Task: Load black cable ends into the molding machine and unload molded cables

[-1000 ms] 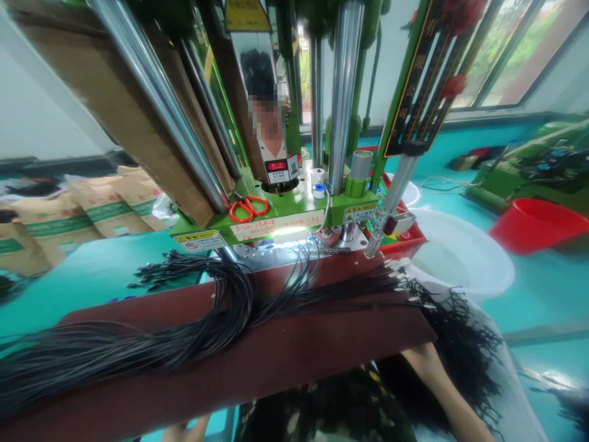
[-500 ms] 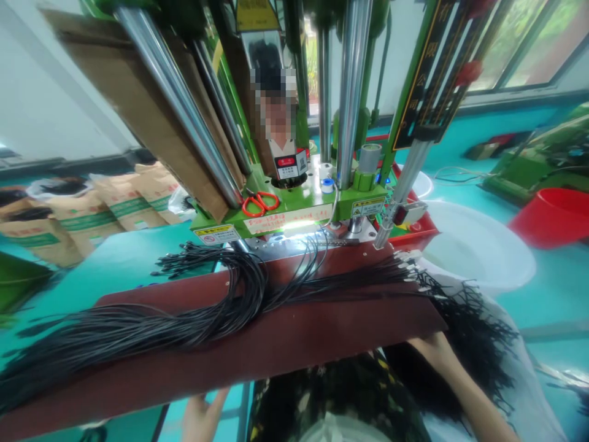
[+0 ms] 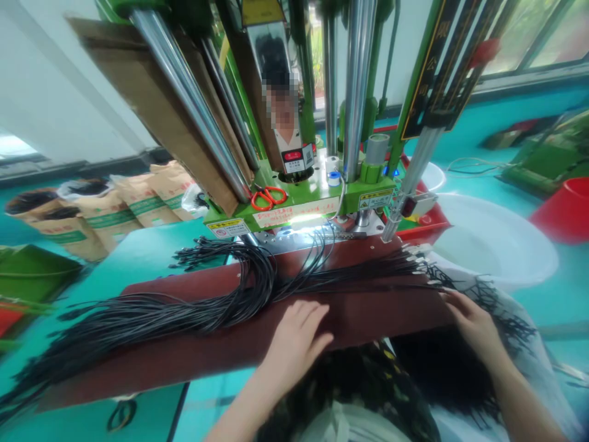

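My left hand [image 3: 299, 334] is over the front part of the dark red board [image 3: 359, 310], just in front of a bundle of black cables [image 3: 216, 310]. Its fingers are apart and it holds nothing. At the board's right edge, the fingertips of my right hand [image 3: 473, 325] close on the end of a single black cable [image 3: 391, 287] that lies slightly apart from the bundle. The thumb's contact is hidden. White-tagged cable ends [image 3: 418, 258] lie just behind this hand. Toward the left, the cables spread and hang past the board.
Behind the board stands a green press [image 3: 313, 199] with steel columns [image 3: 359, 92]. Orange-handled scissors [image 3: 268, 197] lie on it. A white basin [image 3: 497, 245] and red bucket [image 3: 564, 212] are at right. Paper sacks [image 3: 110, 212] stand at left.
Both hands have risen from below the board's front edge. The left is now over the board near the bundle; the right is at the cable ends. The view has shifted slightly.
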Demonstrator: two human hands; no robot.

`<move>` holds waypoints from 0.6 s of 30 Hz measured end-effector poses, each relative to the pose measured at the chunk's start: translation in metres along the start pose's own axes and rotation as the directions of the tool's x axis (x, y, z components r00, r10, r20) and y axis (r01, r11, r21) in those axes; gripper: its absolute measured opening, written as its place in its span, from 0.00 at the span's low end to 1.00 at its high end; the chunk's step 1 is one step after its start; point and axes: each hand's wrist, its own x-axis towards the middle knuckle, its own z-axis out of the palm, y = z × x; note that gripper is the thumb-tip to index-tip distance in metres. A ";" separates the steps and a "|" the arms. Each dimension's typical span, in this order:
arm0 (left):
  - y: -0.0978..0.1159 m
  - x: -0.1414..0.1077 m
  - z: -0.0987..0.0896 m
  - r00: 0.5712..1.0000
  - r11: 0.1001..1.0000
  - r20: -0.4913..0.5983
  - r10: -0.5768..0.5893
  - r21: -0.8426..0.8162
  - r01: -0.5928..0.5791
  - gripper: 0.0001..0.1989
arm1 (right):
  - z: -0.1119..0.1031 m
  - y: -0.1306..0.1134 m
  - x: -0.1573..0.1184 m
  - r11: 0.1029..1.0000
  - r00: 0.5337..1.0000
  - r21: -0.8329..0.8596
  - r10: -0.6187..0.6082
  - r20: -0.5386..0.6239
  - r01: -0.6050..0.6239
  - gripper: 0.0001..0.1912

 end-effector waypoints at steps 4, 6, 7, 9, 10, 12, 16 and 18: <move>-0.012 0.066 0.025 0.999 0.977 0.041 0.022 0.209 -0.030 0.23 | -0.010 0.003 -0.008 0.997 0.995 -0.065 -0.047 -0.085 0.042 0.21; -0.017 0.086 0.030 0.990 0.952 0.127 0.053 0.293 -0.089 0.21 | -0.016 0.005 -0.014 0.998 0.995 -0.060 -0.036 -0.092 0.031 0.22; -0.018 0.093 0.031 0.981 0.939 0.177 0.074 0.320 -0.128 0.18 | -0.019 0.005 -0.018 0.998 0.995 -0.051 -0.026 -0.097 0.022 0.22; -0.018 0.103 0.030 0.956 0.911 0.270 0.114 0.355 -0.209 0.12 | -0.024 0.008 -0.023 1.000 0.994 -0.031 -0.008 -0.107 0.004 0.22; -0.017 0.107 0.030 0.941 0.894 0.311 0.132 0.372 -0.248 0.10 | -0.025 0.009 -0.024 1.000 0.994 -0.024 0.001 -0.113 -0.004 0.22; -0.013 0.114 0.029 0.918 0.860 0.370 0.142 0.413 -0.300 0.09 | -0.026 0.011 -0.026 1.000 0.993 -0.006 0.016 -0.120 -0.017 0.20; -0.004 0.129 0.029 0.893 0.849 0.443 0.075 0.441 -0.290 0.12 | -0.024 0.014 -0.026 0.998 0.994 0.053 0.019 -0.104 -0.014 0.19; -0.003 0.135 0.025 0.900 0.865 0.432 0.062 0.427 -0.264 0.11 | -0.023 0.015 -0.026 0.998 0.995 0.069 -0.002 -0.097 0.009 0.18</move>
